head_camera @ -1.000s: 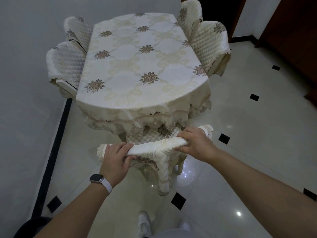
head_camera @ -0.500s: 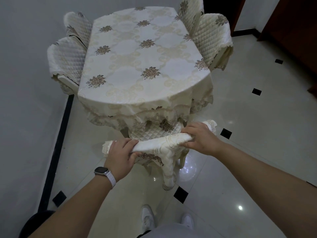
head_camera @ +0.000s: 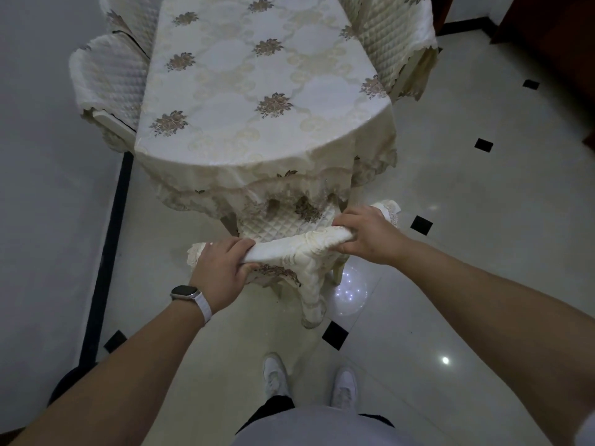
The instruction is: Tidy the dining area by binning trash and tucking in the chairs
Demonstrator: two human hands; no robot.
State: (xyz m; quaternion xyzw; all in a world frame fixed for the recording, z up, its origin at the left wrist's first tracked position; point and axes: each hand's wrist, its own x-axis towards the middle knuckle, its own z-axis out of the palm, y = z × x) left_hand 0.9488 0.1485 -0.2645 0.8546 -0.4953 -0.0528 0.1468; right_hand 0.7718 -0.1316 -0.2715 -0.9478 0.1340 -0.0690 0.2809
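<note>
Head view: both hands on the top rail of the near chair (head_camera: 299, 249), cream quilted cover with lace trim. Left hand (head_camera: 220, 273) wrapped around the rail's left end, fingers over the top, thumb underneath, clenched on it. Smartwatch (head_camera: 190, 294) with white band on that wrist. Right hand (head_camera: 367, 235) gripping the rail's right end, fingers curled over the front edge. Chair's quilted seat sits partly under the hanging lace edge of the tablecloth (head_camera: 257, 101), cream with brown flower motifs, covering the dining table. Chair back stands just clear of the table edge. Two covered chairs (head_camera: 109, 78) on the table's left side, tight against it; two more (head_camera: 396, 37) at the right, also close in. Glossy tile floor (head_camera: 483, 252) with small black diamond insets. White sneakers (head_camera: 275, 375) at bottom. Dark round object at lower left, only partly in view, can't identify it.
</note>
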